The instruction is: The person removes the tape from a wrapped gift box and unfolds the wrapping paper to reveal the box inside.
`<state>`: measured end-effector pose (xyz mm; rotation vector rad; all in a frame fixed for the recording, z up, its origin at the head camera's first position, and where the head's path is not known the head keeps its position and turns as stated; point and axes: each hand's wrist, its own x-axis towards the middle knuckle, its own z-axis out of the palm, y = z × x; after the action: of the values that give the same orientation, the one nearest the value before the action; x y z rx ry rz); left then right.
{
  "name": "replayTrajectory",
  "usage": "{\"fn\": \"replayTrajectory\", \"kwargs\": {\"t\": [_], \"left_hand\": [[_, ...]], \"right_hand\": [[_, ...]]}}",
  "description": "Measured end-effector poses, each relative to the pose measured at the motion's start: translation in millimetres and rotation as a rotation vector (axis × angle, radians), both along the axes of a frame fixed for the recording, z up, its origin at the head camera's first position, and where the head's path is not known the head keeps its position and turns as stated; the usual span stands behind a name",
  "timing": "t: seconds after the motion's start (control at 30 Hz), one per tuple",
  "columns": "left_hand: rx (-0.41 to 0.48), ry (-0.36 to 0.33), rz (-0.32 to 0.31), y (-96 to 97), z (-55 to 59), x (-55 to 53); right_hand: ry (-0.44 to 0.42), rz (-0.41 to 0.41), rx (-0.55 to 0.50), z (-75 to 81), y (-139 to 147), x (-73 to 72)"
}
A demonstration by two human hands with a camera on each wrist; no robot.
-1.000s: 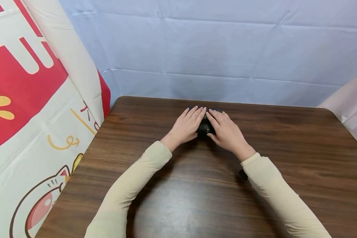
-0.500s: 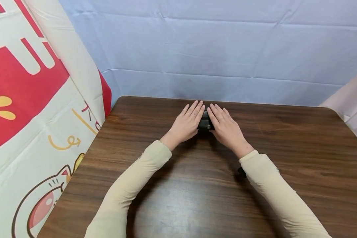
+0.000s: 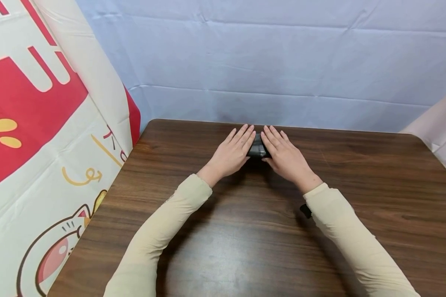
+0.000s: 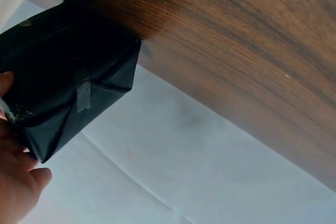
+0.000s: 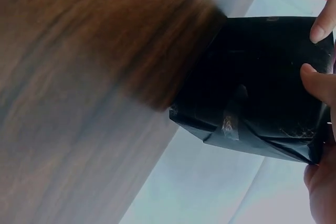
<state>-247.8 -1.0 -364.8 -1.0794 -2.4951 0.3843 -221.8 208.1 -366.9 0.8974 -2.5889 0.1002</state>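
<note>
A black wrapped package (image 3: 257, 147), boxy with folded ends, is between both hands near the table's back edge. My left hand (image 3: 228, 154) holds its left side and my right hand (image 3: 286, 159) its right side. From above, the fingers look straight and slant toward each other, with the thumbs lower on the near side. In the left wrist view a strip of clear tape (image 4: 84, 95) shows on the package's creased end. The right wrist view shows both thumbs pressing one broad face, with fingers at the opposite edge. Much of the package is hidden under the hands.
The brown wood-grain table (image 3: 223, 231) ends just behind the hands. Beyond it hangs a pale blue cloth (image 3: 260, 62). A printed red and white cloth (image 3: 33, 123) hangs at the left. A small black object (image 3: 305, 210) shows under the right wrist.
Both hands and the package have shifted slightly away, toward the back edge. The fingertips have spread a little apart, and more of the package's glossy top shows between them.
</note>
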Motion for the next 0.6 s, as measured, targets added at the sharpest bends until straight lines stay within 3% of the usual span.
{"fn": "replayTrajectory", "kwargs": {"t": [0.4, 0.6], "left_hand": [[-0.002, -0.025, -0.014, -3.2, 3.1, -1.7], [0.030, -0.069, -0.023, -3.3, 5.3, -2.7]], "right_hand": [[0.014, 0.034, -0.002, 6.7, 4, -1.9], [-0.057, 0.031, -0.004, 13.7, 5, -1.2]]}}
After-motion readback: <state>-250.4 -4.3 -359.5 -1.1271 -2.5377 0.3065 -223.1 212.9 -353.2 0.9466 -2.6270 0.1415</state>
